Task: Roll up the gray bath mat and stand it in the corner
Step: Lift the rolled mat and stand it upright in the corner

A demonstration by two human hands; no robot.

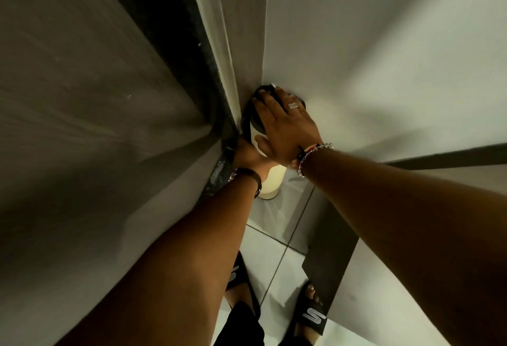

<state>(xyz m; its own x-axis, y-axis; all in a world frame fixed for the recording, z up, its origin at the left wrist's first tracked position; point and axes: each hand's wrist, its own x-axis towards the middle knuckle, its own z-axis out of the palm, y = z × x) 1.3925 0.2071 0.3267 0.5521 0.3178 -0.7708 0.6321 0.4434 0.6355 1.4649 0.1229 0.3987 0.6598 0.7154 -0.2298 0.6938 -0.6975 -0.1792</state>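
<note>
The rolled bath mat [270, 183] stands upright in the corner where the grey door frame meets the white wall. Its outer side looks pale, and its dark top end shows at the rim. My right hand [282, 123] lies flat over the roll's top end, fingers spread, a ring on one finger. My left hand [248, 153] holds the roll's side lower down, wrapped around it from the left. Much of the roll is hidden behind both hands.
A grey door [96, 98] and its dark frame edge [192, 57] fill the left. The white wall [384, 43] is on the right, with a dark skirting strip [452, 157]. White floor tiles [274, 249] lie below, and my feet in black slides [312, 315] stand close.
</note>
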